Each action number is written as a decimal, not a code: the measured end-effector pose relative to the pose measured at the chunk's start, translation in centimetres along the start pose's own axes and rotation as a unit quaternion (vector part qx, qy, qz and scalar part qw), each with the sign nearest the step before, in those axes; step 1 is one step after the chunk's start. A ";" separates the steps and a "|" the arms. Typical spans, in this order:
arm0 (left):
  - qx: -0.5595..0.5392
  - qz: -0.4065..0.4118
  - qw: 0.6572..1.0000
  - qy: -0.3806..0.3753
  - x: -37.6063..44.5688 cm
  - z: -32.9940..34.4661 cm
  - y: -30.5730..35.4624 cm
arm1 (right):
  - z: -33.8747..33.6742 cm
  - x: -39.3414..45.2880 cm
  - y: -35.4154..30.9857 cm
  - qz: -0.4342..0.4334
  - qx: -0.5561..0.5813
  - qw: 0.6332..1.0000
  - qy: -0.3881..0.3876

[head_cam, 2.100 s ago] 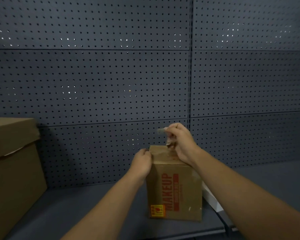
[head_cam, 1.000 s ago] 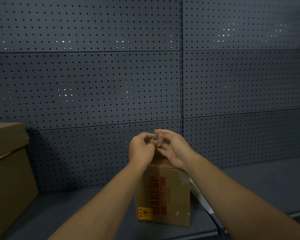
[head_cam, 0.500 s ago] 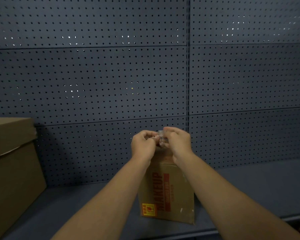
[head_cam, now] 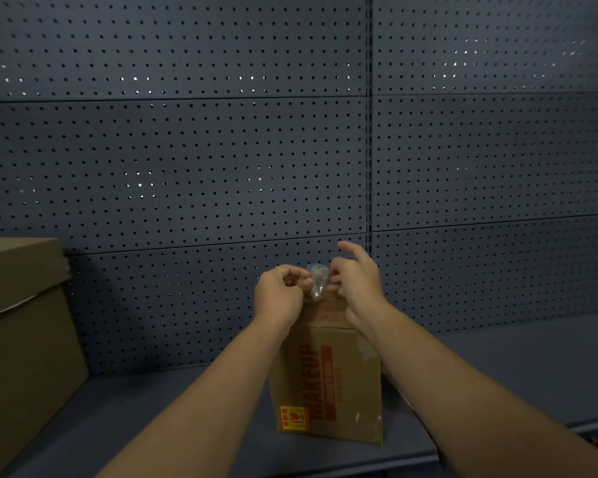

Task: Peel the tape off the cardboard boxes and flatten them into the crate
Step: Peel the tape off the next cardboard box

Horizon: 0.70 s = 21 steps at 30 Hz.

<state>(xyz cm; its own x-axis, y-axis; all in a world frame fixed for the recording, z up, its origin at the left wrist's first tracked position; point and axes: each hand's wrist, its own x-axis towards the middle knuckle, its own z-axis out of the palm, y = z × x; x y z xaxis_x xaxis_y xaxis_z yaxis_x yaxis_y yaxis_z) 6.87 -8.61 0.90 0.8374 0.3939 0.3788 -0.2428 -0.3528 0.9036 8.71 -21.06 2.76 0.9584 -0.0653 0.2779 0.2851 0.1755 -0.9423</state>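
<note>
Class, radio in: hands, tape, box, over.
Left hand and right hand pinching crumpled tape. Box upright on shelf, unflattened. Nothing blocking.

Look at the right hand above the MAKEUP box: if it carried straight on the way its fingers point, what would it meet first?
Probably the crumpled tape between both hands, then the left hand; depth is unclear.

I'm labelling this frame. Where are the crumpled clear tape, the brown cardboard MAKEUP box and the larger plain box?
crumpled clear tape [head_cam: 316, 279]: head view, middle of the wad.
brown cardboard MAKEUP box [head_cam: 346, 384]: head view, front face.
larger plain cardboard box [head_cam: 21, 357]: head view, side wall.
</note>
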 end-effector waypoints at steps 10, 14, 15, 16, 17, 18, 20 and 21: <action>0.000 0.027 0.999 -0.024 -0.3 0.1 0.0 | -2.3 0.2 0.0 -0.001 -0.115 0.989 -0.094; 0.023 0.035 0.998 -0.045 -0.3 -0.4 0.7 | -2.5 0.3 0.2 0.007 -0.087 0.994 -0.063; 0.052 0.053 0.995 -0.061 -0.5 -0.5 1.0 | -2.5 0.3 0.2 0.000 -0.079 0.995 -0.058; 0.086 0.071 0.991 -0.078 -0.7 -0.5 1.2 | -2.5 0.2 0.2 -0.009 -0.075 0.996 -0.054; 0.117 0.089 0.985 -0.096 -0.9 -0.6 1.2 | -2.5 0.2 0.2 -0.017 -0.071 0.996 -0.048; 0.147 0.105 0.977 -0.114 -1.2 -0.7 1.1 | -2.5 0.2 0.2 -0.022 -0.067 0.997 -0.040; 0.233 0.126 0.951 -0.159 -1.6 -0.8 0.7 | -2.6 0.1 0.2 -0.020 -0.043 0.999 -0.023; 0.288 0.129 0.932 -0.179 -1.9 -0.9 0.4 | -2.7 0.1 0.1 -0.017 -0.025 0.999 -0.014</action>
<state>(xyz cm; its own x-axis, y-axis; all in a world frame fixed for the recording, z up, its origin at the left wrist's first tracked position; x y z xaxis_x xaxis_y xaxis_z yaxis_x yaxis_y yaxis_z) 4.74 -8.73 0.76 0.9225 -0.0388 0.3841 -0.2417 -0.8337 0.4964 8.77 -23.65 2.18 0.9485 -0.0429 0.3139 0.3168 0.1243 -0.9403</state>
